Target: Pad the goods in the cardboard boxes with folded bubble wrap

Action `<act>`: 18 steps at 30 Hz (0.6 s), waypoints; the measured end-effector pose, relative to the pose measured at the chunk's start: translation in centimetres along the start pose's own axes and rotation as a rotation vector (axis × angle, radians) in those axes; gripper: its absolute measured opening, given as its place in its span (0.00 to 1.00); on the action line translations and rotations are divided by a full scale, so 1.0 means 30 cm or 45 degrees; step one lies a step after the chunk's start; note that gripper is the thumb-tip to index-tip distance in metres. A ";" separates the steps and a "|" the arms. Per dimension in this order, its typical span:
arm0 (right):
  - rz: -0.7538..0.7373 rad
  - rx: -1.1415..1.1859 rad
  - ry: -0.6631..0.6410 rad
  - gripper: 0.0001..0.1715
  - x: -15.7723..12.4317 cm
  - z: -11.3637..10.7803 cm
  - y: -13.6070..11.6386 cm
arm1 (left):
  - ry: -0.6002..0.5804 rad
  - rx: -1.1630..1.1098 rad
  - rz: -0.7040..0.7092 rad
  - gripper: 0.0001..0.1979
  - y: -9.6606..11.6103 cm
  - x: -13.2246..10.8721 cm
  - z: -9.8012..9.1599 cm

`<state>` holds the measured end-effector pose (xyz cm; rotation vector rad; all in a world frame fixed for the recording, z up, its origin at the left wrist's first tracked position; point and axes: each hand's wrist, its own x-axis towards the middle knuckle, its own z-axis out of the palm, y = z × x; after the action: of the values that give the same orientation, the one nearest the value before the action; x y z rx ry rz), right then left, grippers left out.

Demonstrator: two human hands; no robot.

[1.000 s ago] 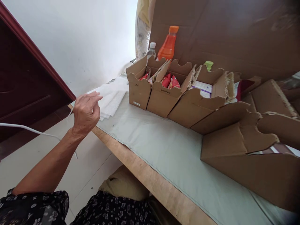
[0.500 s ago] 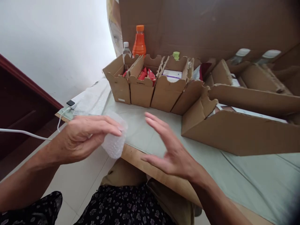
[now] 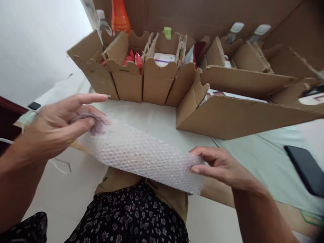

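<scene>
A strip of clear bubble wrap (image 3: 144,152) stretches between my hands over the near edge of the table. My left hand (image 3: 60,121) pinches its bunched left end between thumb and fingers, with the index finger pointing out straight. At the other end, my right hand (image 3: 220,165) grips the wrap near its right edge, thumb below and fingers above. The strip hangs tilted, its right end lower, in front of my lap. A row of cardboard bins (image 3: 129,81) stands just beyond it.
A larger cardboard bin (image 3: 240,118) stands at the right, holding flat items. Behind the bins are an orange bottle (image 3: 120,17) and white-capped bottles (image 3: 235,32). A black phone (image 3: 306,168) lies on the pale green tablecloth (image 3: 253,155). A small black-topped device (image 3: 34,106) sits far left.
The bubble wrap, crumpled in my left hand before, is now spread out sideways. My right hand, open and free earlier, has taken its right end. The view has shifted right and down.
</scene>
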<state>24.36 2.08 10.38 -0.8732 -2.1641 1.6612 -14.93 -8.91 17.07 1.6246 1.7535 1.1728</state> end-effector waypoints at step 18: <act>-0.153 -1.077 0.759 0.19 -0.021 0.163 0.155 | -0.389 0.829 0.633 0.19 -0.141 -0.021 0.585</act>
<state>23.51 -1.38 4.61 -1.1972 -2.3464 0.2784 -2.92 -4.56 4.29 2.5723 1.6654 0.4818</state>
